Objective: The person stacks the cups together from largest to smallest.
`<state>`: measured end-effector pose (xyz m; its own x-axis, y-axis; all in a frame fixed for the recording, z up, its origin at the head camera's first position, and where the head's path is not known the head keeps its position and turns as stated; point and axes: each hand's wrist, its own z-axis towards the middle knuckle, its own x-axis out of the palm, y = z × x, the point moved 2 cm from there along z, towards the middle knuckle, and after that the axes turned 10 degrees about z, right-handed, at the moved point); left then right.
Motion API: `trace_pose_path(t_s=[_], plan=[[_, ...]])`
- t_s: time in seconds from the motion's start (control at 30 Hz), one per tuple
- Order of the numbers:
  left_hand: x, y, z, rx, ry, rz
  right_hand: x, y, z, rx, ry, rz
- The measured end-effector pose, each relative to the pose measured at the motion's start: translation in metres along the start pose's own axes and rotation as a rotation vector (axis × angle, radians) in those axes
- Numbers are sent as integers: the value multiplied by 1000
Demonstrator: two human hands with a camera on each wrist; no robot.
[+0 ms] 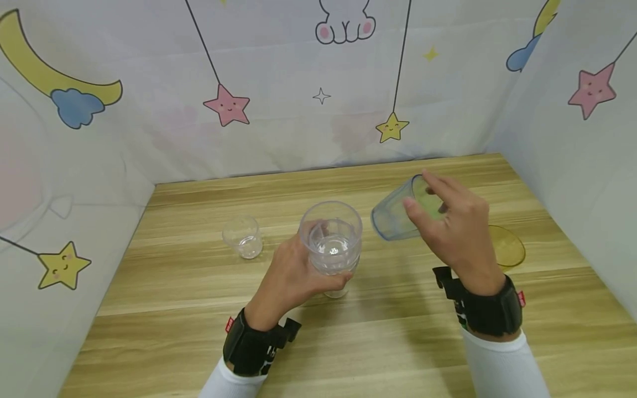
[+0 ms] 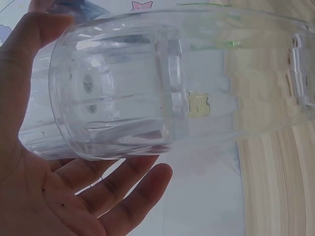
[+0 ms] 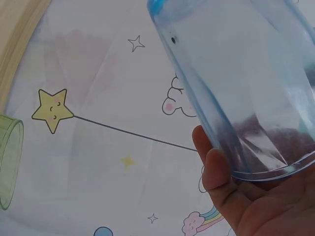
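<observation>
My left hand grips a clear tumbler near the middle of the table. Another clear cup shape shows nested inside it, and a clear base shows below the hand. In the left wrist view, thumb and fingers wrap around the clear plastic. To the right, my right hand holds a blue see-through cup tilted on its side, with thumb and fingers at one end. The blue cup and the clear tumbler are apart.
A small clear cup stands on the wooden table, left of my left hand. Behind my right wrist sits a round yellow see-through piece, partly hidden. A green cup rim shows in the right wrist view. Printed cloth walls surround the table.
</observation>
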<state>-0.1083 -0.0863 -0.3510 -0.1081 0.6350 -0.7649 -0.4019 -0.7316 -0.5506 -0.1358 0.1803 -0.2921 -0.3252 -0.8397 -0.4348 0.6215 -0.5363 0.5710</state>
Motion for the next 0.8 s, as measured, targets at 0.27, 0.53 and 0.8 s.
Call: trace_pose_path(t_s=[0.27, 0.53, 0.8], plan=[[-1, 0, 0, 11, -15, 32, -2, 8, 2, -16, -67, 98], [-1, -1, 0, 1, -4, 35, -5, 13, 3, -81, -182, 191], [-2, -2, -1, -5, 4, 44, -4, 24, 6, -155, -287, 267]])
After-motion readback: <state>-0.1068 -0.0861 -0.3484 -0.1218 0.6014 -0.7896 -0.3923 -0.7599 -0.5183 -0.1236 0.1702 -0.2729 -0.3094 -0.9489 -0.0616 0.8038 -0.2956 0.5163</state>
